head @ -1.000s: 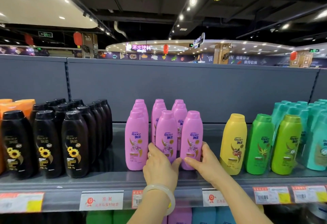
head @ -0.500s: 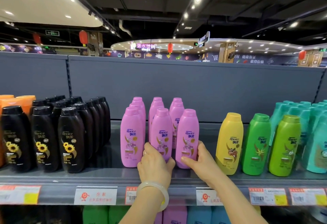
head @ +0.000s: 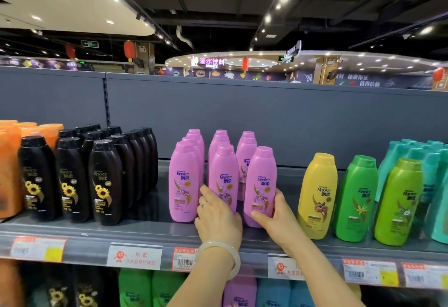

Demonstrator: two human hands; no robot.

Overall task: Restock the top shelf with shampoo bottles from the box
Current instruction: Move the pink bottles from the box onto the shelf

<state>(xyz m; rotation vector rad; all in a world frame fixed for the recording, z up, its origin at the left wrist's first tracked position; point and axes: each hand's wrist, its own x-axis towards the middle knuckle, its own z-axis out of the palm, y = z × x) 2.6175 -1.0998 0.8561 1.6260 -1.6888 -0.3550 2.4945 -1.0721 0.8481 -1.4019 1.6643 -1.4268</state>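
Near the top shelf's front edge, the left hand wraps its grip around the middle pink shampoo bottle while the right hand clamps the neighbouring pink bottle, both upright.

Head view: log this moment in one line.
left hand grips middle pink bottle | right hand grips right pink bottle | both upright on top shelf

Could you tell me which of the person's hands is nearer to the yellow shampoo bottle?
Right. The right hand grips a pink bottle just beside the yellow bottle; the left hand holds the middle pink bottle, farther away.
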